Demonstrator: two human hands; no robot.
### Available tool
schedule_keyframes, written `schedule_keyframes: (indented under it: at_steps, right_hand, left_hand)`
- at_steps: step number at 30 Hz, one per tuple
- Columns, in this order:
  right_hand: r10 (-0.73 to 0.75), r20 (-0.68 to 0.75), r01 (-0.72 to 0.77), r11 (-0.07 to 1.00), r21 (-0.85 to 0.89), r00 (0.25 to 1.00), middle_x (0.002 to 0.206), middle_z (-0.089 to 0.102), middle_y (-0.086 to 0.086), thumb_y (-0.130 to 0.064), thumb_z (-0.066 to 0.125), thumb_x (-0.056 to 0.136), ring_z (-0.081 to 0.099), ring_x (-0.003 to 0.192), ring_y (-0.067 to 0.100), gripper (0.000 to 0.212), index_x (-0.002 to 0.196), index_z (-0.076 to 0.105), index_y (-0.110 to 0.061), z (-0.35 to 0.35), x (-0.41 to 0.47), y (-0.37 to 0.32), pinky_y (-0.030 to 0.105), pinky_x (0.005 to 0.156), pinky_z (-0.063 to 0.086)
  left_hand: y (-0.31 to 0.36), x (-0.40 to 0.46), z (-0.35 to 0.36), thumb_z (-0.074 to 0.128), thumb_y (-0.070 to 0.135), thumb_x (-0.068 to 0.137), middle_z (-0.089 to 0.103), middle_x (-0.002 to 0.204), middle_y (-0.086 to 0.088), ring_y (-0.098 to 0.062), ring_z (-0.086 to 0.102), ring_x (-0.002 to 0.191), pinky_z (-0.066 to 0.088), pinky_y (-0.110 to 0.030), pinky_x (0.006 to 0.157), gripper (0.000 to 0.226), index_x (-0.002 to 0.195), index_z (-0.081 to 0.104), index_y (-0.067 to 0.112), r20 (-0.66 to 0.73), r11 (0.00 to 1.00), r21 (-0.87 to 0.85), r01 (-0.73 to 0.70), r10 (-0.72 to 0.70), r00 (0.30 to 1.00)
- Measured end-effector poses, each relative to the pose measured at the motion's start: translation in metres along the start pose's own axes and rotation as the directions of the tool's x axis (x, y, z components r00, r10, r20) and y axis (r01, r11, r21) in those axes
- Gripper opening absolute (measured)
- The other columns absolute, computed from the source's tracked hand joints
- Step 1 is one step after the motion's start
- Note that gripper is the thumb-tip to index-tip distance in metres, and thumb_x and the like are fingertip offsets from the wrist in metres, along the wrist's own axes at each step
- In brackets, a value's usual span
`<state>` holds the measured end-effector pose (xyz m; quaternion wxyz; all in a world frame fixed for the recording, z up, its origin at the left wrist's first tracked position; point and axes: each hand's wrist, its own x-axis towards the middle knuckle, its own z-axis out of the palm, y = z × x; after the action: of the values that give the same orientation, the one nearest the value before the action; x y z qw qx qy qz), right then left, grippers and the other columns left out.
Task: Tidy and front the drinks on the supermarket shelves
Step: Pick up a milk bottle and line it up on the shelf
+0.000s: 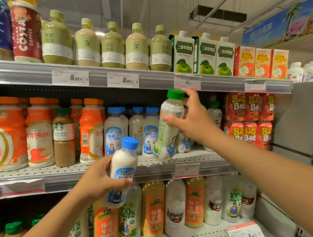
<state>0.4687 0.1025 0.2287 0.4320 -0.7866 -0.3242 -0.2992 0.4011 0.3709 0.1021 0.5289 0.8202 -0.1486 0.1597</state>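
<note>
**Two bottles held in front of the middle shelf**

The middle shelf point(65, 170) has a strip of bare perforated board along its front edge, in front of the orange bottles point(39, 134) and the coffee bottle point(63, 137). More open room is at the front edge around the middle, where the blue-cap bottles point(113, 129) stand a little back. To the right the shelf ends at a grey side wall point(292, 117), with red cans point(250, 117) stacked beside it.

The bottles behind the front rows are mostly hidden, and only their caps show. The top shelf point(148, 77) is cut off at the left, where the coffee bottles run out of the picture. Several price tags point(123, 81) along the shelf edges are blurred and hard to read. On the bottom shelf point(200, 235) the bottles at the far left are dark and cut off by the left arm.

The left hand point(100, 178) has its fingers and thumb curled around a white bottle with a blue cap point(124, 162), tilted to the right, in front of the front edge of the middle shelf. The right hand point(191, 119) grips the upper part of a bottle with a green cap point(168, 124), thumb on the near side and fingers behind. This bottle is tilted, its bottom just above the front edge of the middle shelf, right of the blue-cap row.
</note>
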Motion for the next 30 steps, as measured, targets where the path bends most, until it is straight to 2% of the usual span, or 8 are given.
schedule_keyframes:
  at_steps: [4,10,16,19,23,25,27,30]
  right_hand:
    - [0.033,0.025,-0.032,0.999,-0.035,0.999,0.119,0.057,-0.015,-0.047,0.078,0.073,0.065,0.097,0.009,0.083,0.137,0.024,-0.041,-0.056,-0.006,0.037,0.037,0.084,0.056]
    - [0.111,0.068,-0.098,0.981,-0.166,0.992,0.116,0.06,-0.005,-0.042,0.075,0.077,0.064,0.093,0.014,0.085,0.14,0.018,-0.039,-0.09,-0.001,0.105,0.041,0.082,0.055]
    - [0.173,0.044,-0.161,0.965,-0.207,0.984,0.106,0.059,-0.004,-0.048,0.072,0.079,0.061,0.081,0.011,0.088,0.145,0.014,-0.038,-0.089,0.027,0.14,0.032,0.064,0.056]
    - [0.172,0.022,-0.16,0.95,-0.27,0.985,0.103,0.054,-0.007,-0.053,0.07,0.079,0.053,0.072,0.005,0.091,0.148,0.013,-0.033,-0.079,0.037,0.149,0.025,0.057,0.046]
    - [0.216,0.038,-0.194,0.93,-0.313,0.976,0.123,0.057,0.008,-0.056,0.066,0.081,0.05,0.066,0.002,0.093,0.15,0.007,-0.036,-0.069,0.043,0.152,0.021,0.053,0.042]
    - [0.213,0.043,-0.192,0.937,-0.292,0.976,0.135,0.053,0.009,-0.057,0.068,0.079,0.059,0.082,0.009,0.099,0.152,0.004,-0.034,-0.068,0.038,0.15,0.023,0.063,0.048]
    - [0.178,-0.035,-0.181,0.959,-0.219,0.983,0.145,0.043,0.002,-0.059,0.07,0.076,0.052,0.118,0.018,0.1,0.151,0.011,-0.03,-0.067,0.021,0.151,0.032,0.09,0.047]
    - [0.167,-0.2,-0.207,0.959,-0.195,0.965,0.128,0.046,-0.009,-0.057,0.069,0.076,0.046,0.108,0.006,0.077,0.137,0.035,-0.026,-0.056,-0.023,0.163,0.028,0.088,0.044]
  left_hand:
    - [0.01,0.013,0.033,0.087,0.049,0.051,0.074,0.095,-0.002,-0.017,0.071,0.085,0.058,-0.037,0.073,0.064,0.104,0.065,0.021,-0.041,1.0,0.018,-0.01,0.011,0.999]
    - [0.032,0.047,0.107,0.09,0.041,0.059,0.074,0.094,0.002,-0.014,0.071,0.085,0.058,-0.028,0.07,0.045,0.095,0.068,0.027,-0.043,0.999,-0.026,-0.037,0.036,0.998]
    - [0.037,0.068,0.131,0.087,0.033,0.066,0.075,0.094,-0.001,-0.018,0.072,0.087,0.059,-0.031,0.071,0.043,0.1,0.067,0.018,-0.063,0.994,-0.107,0.0,-0.007,0.998]
    - [0.031,0.069,0.133,0.085,0.042,0.059,0.075,0.092,-0.007,-0.023,0.073,0.086,0.059,-0.035,0.073,0.048,0.097,0.068,0.016,-0.046,0.991,-0.131,0.031,-0.037,0.998]
    - [0.027,0.071,0.134,0.085,0.043,0.057,0.074,0.091,-0.011,-0.027,0.073,0.085,0.057,-0.029,0.068,0.04,0.088,0.071,0.022,-0.045,0.98,-0.197,0.041,-0.051,0.998]
    - [0.027,0.071,0.134,0.085,0.042,0.056,0.074,0.09,-0.011,-0.026,0.073,0.083,0.057,-0.027,0.066,0.038,0.086,0.072,0.025,-0.044,0.976,-0.213,0.031,-0.041,0.998]
    - [0.026,0.071,0.134,0.086,0.042,0.056,0.074,0.09,-0.011,-0.026,0.073,0.083,0.056,-0.026,0.066,0.038,0.087,0.071,0.025,-0.033,0.975,-0.218,0.027,-0.036,0.999]
    - [0.022,0.072,0.133,0.087,0.042,0.056,0.074,0.092,-0.011,-0.027,0.072,0.085,0.057,-0.028,0.067,0.049,0.094,0.069,0.018,-0.032,0.976,-0.216,0.034,-0.042,0.999]
